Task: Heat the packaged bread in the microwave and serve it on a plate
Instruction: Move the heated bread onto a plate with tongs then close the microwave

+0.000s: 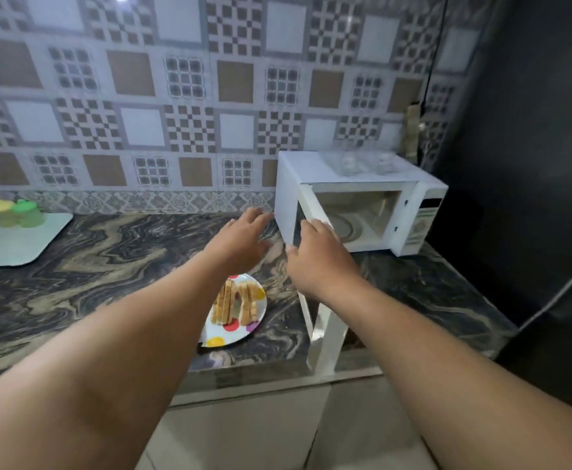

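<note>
- Both forearms reached forward over the marbled counter (108, 259).
- The white microwave (359, 201) stood with its door (325, 334) swung open and its cavity bare.
- The right hand (318, 256) lay on the door's top edge; its grip could not be told.
- The left hand (243, 239) hovered, fingers straight, holding nothing.
- The bread slices (237, 303) stood on the dotted plate (223, 337), beside the door.

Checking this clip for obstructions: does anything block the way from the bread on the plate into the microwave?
Nothing visible does. The microwave stands with its door swung open beside the bread; only both hands hover between them.
</note>
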